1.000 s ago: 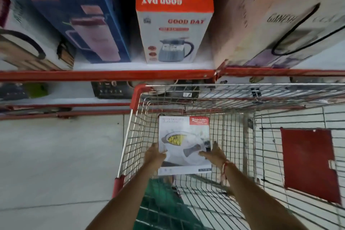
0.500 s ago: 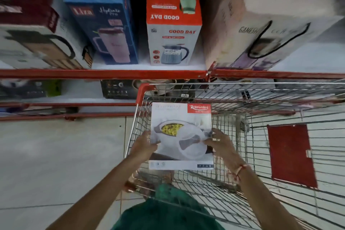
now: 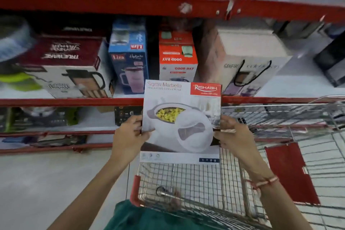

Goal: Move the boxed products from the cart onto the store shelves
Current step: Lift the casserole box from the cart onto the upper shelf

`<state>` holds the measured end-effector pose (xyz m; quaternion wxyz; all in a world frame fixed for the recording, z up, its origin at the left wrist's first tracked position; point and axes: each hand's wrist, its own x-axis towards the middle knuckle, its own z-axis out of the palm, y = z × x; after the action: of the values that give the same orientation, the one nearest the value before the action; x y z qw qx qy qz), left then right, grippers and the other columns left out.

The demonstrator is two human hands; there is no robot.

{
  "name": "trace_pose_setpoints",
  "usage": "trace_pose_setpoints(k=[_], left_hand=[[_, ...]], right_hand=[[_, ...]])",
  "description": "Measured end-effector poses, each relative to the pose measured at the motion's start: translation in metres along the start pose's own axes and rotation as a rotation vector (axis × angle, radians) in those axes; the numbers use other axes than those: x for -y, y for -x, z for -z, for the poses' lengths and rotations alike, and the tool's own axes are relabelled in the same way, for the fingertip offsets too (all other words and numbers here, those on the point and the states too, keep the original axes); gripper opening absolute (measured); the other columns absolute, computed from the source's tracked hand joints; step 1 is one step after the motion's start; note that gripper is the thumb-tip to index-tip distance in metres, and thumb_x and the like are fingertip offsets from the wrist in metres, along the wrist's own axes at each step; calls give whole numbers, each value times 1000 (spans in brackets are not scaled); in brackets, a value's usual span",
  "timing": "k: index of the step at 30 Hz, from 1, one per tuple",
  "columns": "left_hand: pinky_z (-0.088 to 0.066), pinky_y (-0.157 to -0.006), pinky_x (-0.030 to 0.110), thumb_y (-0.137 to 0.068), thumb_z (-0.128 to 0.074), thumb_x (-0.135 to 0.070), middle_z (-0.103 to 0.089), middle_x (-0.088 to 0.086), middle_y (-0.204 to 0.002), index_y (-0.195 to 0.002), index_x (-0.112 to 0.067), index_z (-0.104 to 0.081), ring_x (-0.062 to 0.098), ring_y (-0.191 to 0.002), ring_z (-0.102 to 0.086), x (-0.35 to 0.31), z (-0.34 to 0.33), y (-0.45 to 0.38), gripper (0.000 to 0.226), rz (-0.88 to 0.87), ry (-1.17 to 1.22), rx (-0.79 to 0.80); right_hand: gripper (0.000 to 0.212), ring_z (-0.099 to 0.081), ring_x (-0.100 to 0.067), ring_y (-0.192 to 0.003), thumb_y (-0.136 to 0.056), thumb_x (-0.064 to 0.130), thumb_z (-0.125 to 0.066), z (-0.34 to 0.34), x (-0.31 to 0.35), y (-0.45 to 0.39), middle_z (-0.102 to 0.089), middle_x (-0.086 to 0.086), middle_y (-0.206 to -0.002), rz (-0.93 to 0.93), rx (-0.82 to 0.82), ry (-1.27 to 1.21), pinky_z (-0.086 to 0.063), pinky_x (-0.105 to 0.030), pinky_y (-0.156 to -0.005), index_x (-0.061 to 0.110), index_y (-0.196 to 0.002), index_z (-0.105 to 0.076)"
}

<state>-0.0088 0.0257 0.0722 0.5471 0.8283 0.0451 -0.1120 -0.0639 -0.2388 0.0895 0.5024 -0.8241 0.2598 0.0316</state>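
Your left hand [image 3: 128, 136] and right hand [image 3: 233, 136] grip white box [image 3: 181, 123] by its sides above cart [image 3: 280, 117] — label reads "Rishabh", "Sigma Marbella".

The casserole box [image 3: 182, 121] is smooth printed cardboard with a slight sheen. The cart [image 3: 214, 183] is bright metal wire, with matt red plastic at its corner at 7 o'clock. Shelf rails [image 3: 112, 3] are red-painted metal, chipped at 12 o'clock. The floor [image 3: 46, 183] looks smooth, pale.
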Motion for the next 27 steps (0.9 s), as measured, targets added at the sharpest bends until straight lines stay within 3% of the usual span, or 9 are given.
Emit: trace_pose_setpoints(k=[2,5,8,10,13,16,20,24,27], left_hand=[[-58,-82,37,-73,-73,3,-73,3,-103,-113,-11,-60,18,-88,-71,-5,6,-2,44,-37,38,-17],[-57,-82,32,-73,-74,4,-74,-1,-100,-109,-16,-62,11,-88,-72,-13,16,-5,43,-83,89,-54],[-59,-78,25,-71,-75,5,-73,-15,-88,-94,-32,-61,4,-85,-72,-27,24,-8,46,-137,125,-80],[-58,-79,26,-70,-76,6,-73,-11,-90,-91,-35,-59,8,-86,-72,-38,30,-12,49,-174,148,-103],[-57,-80,26,-69,-77,5,-73,-8,-93,-91,-33,-59,8,-87,-72,-62,40,-22,48,-250,191,-141],[-56,-72,18,-69,-76,7,-71,-17,-87,-87,-36,-58,3,-83,-71,-93,52,-37,50,-335,237,-172],[-57,-66,10,-69,-76,8,-74,-16,-83,-89,-36,-59,-1,-82,-72,-146,75,-60,51,-493,278,-219],[-58,-74,20,-68,-77,6,-75,-12,-87,-90,-34,-60,5,-85,-72,-207,97,-90,49,-635,289,-283],[-57,-74,18,-69,-78,3,-71,-5,-95,-102,-22,-58,1,-83,-70,-248,105,-119,46,-708,250,-321]], right_hand=[[49,-68,-25,-96,-76,18,-77,-1,10,1,-68,-2,-115,30,-25,-7,-55,-55,-89,39,-116,-61],[62,-68,-17,-96,-77,20,-76,0,26,4,-67,3,-121,103,-84,14,-58,-47,-87,31,-133,-52],[63,-68,-14,-92,-78,21,-75,4,43,3,-66,5,-122,191,-124,26,-56,-38,-82,29,-136,-50],[63,-66,-14,-92,-79,20,-75,8,56,-1,-64,4,-124,243,-159,35,-53,-33,-80,26,-137,-50],[62,-61,2,-78,-80,18,-75,17,83,-8,-65,5,-117,336,-221,54,-48,-19,-69,30,-135,-51],[62,-61,-2,-83,-81,17,-75,29,118,-16,-61,5,-119,427,-258,1,-54,-29,-75,35,-134,-51],[60,-61,9,-82,-79,16,-76,51,173,-29,-62,12,-112,591,-363,-52,-48,-17,-69,38,-130,-54],[60,-56,16,-79,-76,14,-78,72,233,-53,-63,15,-103,727,-450,-130,-45,-19,-71,39,-125,-57],[56,-58,6,-79,-77,9,-76,82,273,-81,-58,27,-95,779,-415,-206,-48,-22,-69,33,-123,-55]])
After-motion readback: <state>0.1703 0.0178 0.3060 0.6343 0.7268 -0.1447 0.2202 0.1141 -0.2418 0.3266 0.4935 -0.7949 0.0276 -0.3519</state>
